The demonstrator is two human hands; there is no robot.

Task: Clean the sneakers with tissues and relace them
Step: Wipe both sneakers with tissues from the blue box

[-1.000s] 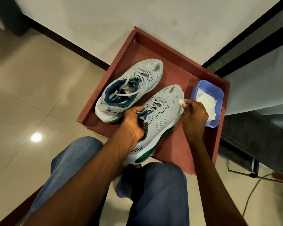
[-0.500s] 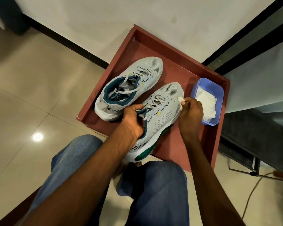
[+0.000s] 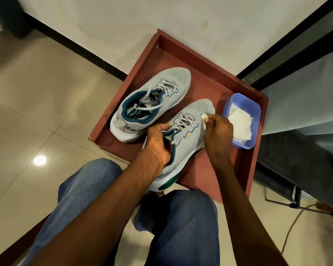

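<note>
Beside the tub [image 3: 242,121] on the tray [image 3: 204,73], the sneaker [image 3: 188,139] is being steadied in the left hand [image 3: 159,143]'s grip; a tissue [image 3: 205,117], clamped in the right hand [image 3: 218,135], is best being pressed firmly.

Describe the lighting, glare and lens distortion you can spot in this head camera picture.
Head view: a round lamp glare shines off the glossy floor tiles; the wide lens bows the black skirting and stretches the forearms; light is dim and warm, the right edge dark; the sneakers and tissue stay sharp.
</note>
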